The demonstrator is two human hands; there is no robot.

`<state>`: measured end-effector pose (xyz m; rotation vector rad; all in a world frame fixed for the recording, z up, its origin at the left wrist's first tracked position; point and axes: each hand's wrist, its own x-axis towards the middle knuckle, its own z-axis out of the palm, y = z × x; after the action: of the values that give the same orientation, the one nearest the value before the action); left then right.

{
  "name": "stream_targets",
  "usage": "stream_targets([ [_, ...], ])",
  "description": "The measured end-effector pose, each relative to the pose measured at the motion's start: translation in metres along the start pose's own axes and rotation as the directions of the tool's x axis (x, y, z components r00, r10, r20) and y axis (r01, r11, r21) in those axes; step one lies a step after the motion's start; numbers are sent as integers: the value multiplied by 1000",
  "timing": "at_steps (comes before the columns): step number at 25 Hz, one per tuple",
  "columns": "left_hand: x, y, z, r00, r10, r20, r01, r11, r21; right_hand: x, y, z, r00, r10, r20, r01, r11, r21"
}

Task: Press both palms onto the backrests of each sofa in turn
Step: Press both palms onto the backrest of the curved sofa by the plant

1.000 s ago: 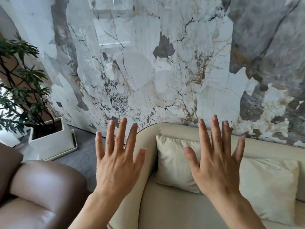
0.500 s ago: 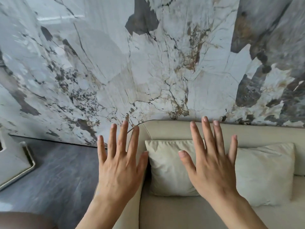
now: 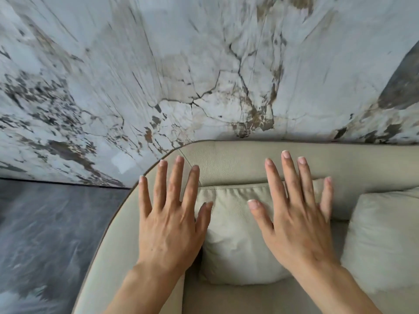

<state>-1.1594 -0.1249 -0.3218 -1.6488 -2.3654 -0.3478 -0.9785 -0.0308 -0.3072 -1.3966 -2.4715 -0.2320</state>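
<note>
A grey stone floor (image 3: pixel 45 234) meets a veined white marble wall (image 3: pixel 158 75). The left hand (image 3: pixel 169 225) is spread flat, holding nothing, over the curved cream leather sofa backrest (image 3: pixel 238 164). The right hand (image 3: pixel 297 225), equally splayed and empty, is over a cream square cushion (image 3: pixel 233 241) leaning against that backrest; contact cannot be told.

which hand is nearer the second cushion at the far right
Right. The right hand hangs over the first cushion, just left of the second cushion. The left hand is farther off, over the sofa's curved corner.
</note>
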Motion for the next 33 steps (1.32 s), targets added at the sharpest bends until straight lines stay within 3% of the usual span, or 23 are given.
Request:
stream_targets([
  [5, 38, 13, 118, 999, 25, 48, -26, 1000, 17, 27, 27, 116, 999, 28, 40, -28, 1000, 7],
  [12, 86, 12, 220, 997, -1, 78, -7, 995, 100, 69, 43, 225, 993, 74, 87, -75, 997, 9],
  [19, 97, 7, 243, 999, 16, -33, -11, 988, 152, 81, 44, 259, 998, 65, 10, -65, 998, 16],
  [33, 162, -7, 266, 997, 54, -51, -45, 987, 155, 137, 40, 292, 991, 120, -61, -117, 992, 40],
])
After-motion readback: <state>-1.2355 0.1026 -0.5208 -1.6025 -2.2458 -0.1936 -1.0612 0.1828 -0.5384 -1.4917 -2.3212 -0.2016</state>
